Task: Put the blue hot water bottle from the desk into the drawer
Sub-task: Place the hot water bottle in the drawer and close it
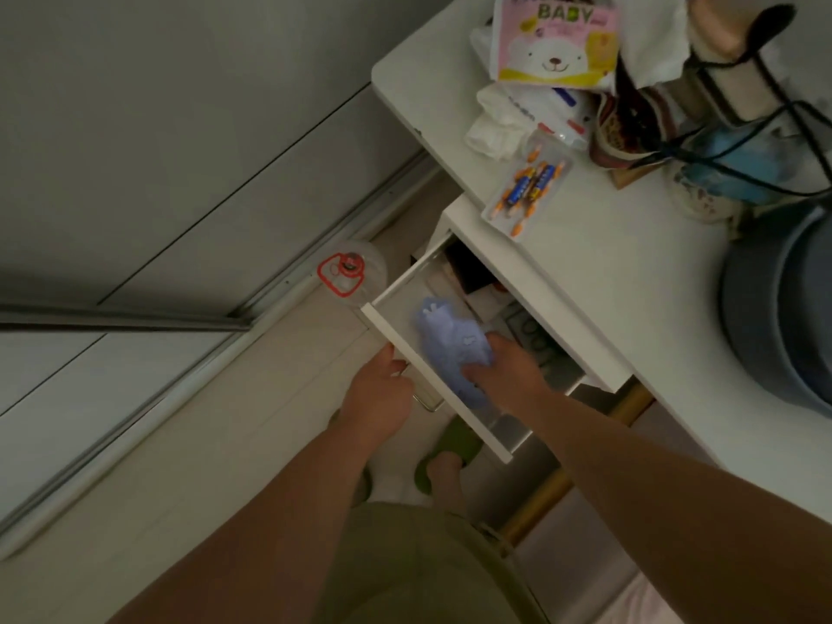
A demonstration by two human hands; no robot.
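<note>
Right hand (504, 369) at centre frame, fingers curled round the blue hot water bottle (450, 349), which already lies inside the open drawer (432, 380). Left hand (378, 394) just left of the drawer front, fingers bent at its handle; grip partly hidden, likely holding it. Step: placement, nearly done. Next move calls for letting go of the bottle, pulling the right hand clear, then pushing the drawer closed. Desk (630, 272) fills the upper right of the frame. Writing: pink bear pack (556, 42) at top reads "BABY"; battery pack (526, 191) label unreadable.
</note>
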